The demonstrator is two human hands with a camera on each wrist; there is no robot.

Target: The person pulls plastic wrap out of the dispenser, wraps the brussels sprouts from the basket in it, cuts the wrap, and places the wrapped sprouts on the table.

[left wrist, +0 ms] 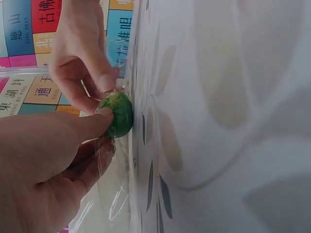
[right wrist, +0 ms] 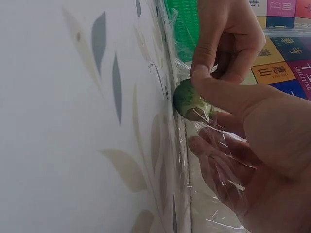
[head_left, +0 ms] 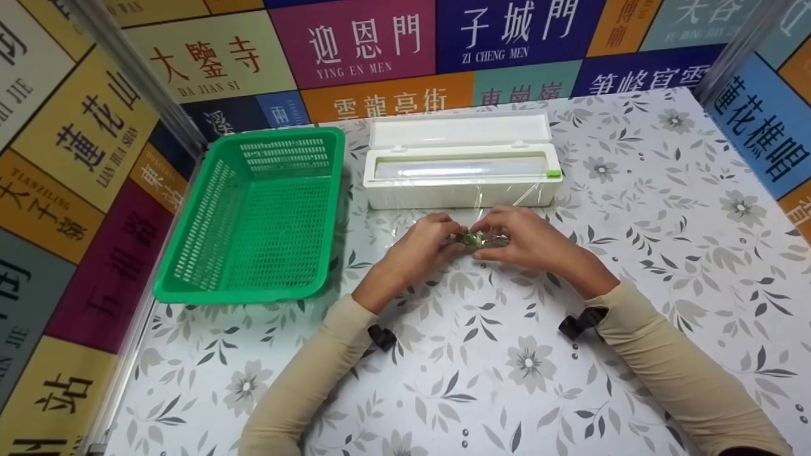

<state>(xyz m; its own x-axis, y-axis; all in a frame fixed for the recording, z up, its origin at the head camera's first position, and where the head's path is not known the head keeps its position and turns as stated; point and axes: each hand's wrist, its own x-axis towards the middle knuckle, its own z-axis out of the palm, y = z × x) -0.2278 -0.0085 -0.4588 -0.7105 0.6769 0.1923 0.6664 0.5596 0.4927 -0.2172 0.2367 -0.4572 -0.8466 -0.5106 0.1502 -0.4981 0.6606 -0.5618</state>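
A small, round green fruit or vegetable sits low over the table, between both hands, in front of the white box. Clear plastic wrap lies around it and stretches back to the box. My left hand pinches the green piece; in the left wrist view the thumb of this left hand presses its side, with fingers behind. From the other side, my right hand pinches the wrap right at the green piece. In the right wrist view, film covers some fingers of this right hand.
Behind the hands stands a white cling film box, its lid raised, a film roll inside and a green slider at the right. A green plastic basket is on the left. Printed panels border the flower-patterned table.
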